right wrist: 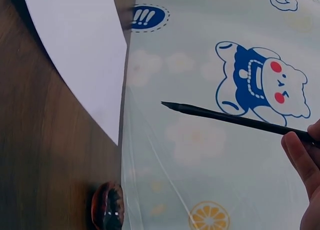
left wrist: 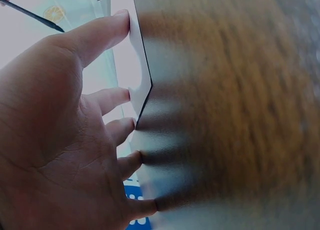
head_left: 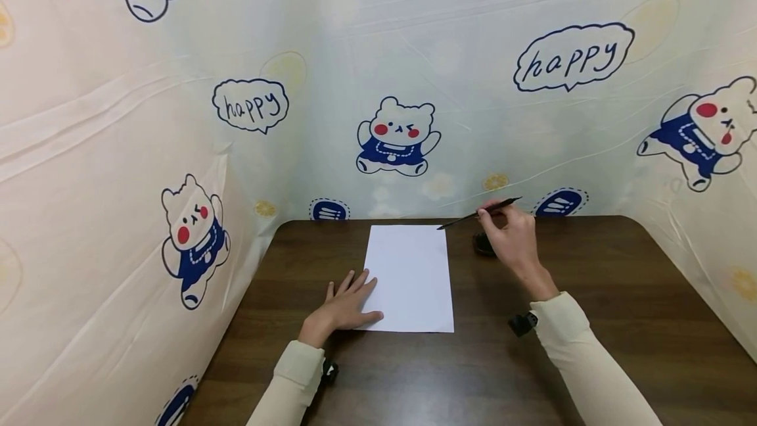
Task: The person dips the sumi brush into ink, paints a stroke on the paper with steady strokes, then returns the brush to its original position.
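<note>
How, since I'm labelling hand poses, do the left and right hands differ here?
The left hand is spread and touches the paper; the right hand pinches a black pen-like tool. The left hand is at the paper's left edge, while the right hand is raised, right of the sheet. Both emerge from pale sleeves.

Table: passage at front, between the sleeves; further room right of the right hand.
Obstacles: left hand, spread over the paper's left edge; brush, slanting by its far right corner; dark pot, beside the right hand; curtain, behind and at both sides.
</note>
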A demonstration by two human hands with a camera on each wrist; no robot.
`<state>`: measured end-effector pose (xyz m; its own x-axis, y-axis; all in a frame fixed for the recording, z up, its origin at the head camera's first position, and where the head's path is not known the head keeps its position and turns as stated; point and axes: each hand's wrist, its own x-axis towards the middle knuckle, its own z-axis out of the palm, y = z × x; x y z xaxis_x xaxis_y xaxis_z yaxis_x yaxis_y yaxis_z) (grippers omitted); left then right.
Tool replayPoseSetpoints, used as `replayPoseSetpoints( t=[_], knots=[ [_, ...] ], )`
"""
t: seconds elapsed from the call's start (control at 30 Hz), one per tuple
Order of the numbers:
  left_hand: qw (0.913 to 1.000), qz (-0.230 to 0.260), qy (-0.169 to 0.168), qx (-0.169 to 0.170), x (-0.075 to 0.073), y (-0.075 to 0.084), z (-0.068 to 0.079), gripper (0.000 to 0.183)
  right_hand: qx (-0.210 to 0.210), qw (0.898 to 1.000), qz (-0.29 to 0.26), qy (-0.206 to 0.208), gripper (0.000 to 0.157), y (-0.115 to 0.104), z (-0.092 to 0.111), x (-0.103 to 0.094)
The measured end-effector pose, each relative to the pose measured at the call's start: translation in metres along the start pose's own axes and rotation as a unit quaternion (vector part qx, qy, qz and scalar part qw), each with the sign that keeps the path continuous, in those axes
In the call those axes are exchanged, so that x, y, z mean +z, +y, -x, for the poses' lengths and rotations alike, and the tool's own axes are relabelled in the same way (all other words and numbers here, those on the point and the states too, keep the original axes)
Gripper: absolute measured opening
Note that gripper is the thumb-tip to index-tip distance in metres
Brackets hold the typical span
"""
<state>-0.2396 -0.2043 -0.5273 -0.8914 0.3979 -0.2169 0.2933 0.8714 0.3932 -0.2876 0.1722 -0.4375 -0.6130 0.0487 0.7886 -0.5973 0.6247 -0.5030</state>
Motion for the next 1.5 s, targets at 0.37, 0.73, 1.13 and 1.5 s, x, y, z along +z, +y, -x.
replayPoseSetpoints(
  t=[0.37, 0.73, 1.13, 1.5],
  knots=[
    [0.9998, -0.015, 0.000, -0.013, 0.000, 0.003, -0.001, 0.090, 0.013, 1.000, -0.020, -0.011, 0.008, -0.009, -0.002, 0.015],
    [0.9999, -0.007, 0.004, -0.009, 0.001, -0.001, -0.003, 0.092, 0.022, 0.999, -0.041, -0.028, 0.007, -0.016, 0.000, 0.032],
    [0.9999, 0.005, 0.015, 0.000, 0.022, -0.025, -0.020, 0.098, 0.015, 0.998, -0.055, -0.029, 0.007, -0.027, 0.005, 0.050],
    [0.9998, 0.008, 0.018, 0.003, 0.021, -0.025, -0.018, 0.098, 0.022, 0.996, -0.075, -0.046, 0.007, -0.032, 0.008, 0.067]
  ],
)
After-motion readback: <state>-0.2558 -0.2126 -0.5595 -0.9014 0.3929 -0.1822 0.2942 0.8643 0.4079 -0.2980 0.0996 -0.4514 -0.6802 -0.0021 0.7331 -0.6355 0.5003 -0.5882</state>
